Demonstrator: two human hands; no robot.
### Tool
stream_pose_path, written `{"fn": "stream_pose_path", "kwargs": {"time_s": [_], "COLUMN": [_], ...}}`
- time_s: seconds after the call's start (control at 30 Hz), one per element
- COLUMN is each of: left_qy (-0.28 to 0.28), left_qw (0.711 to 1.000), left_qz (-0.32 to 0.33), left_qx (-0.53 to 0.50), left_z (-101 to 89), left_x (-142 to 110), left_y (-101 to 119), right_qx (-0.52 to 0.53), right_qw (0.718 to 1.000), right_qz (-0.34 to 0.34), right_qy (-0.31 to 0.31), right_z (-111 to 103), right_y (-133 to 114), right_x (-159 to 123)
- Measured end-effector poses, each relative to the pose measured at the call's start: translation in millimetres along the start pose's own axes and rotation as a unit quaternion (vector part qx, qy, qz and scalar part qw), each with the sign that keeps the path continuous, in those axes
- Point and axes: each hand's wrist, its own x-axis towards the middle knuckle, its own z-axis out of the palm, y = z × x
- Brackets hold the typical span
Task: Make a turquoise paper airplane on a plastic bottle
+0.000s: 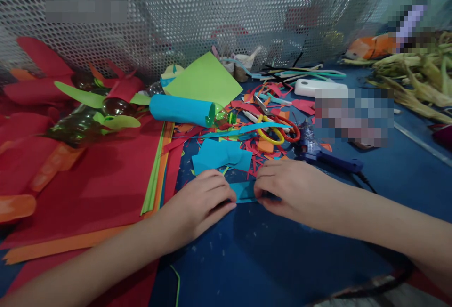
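A narrow piece of blue paper [244, 192] lies low over the table between my two hands. My left hand [208, 198] has its fingers closed on the left end, and my right hand [282, 187] pinches the right end. Just beyond them sit several cut blue paper pieces [222, 154], overlapping. Farther back, a green plastic bottle [222, 115] wrapped in blue paper lies on its side. Scissors with yellow handles [270, 130] and scissors with red handles [293, 128] rest on paper scraps. A dark blue glue gun [328, 158] lies beyond my right hand.
Red paper sheets [116, 180] and orange strips [70, 243] cover the left side, with bottles dressed in red paper [123, 88] above. A green sheet [205, 81] leans near the perforated metal panel [176, 10]. Dried husks [416, 71] lie at the far right, beyond a white device [318, 88].
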Motion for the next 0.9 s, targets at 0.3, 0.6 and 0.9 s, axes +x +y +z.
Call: {"fn": "stream_pose_path", "kwargs": {"time_s": [0.3,0.6,0.9], "left_qy": [-0.005,0.005,-0.023], "left_qw": [0.998,1.000,0.999], "left_qz": [0.019,0.010,-0.001], "left_qx": [0.061,0.021,-0.028], "left_z": [0.7,2.1,-3.4], "left_x": [0,-2,0], "left_y": [4,1,3], "right_qx": [-0.046,-0.049,0.028], "right_qw": [0.996,0.996,1.000], "right_qz": [-0.061,-0.066,-0.011], "right_qy": [0.050,0.042,0.001], "right_z": [5,9,12], "right_y": [1,-3,-6], "right_x": [-2,1,-3]}}
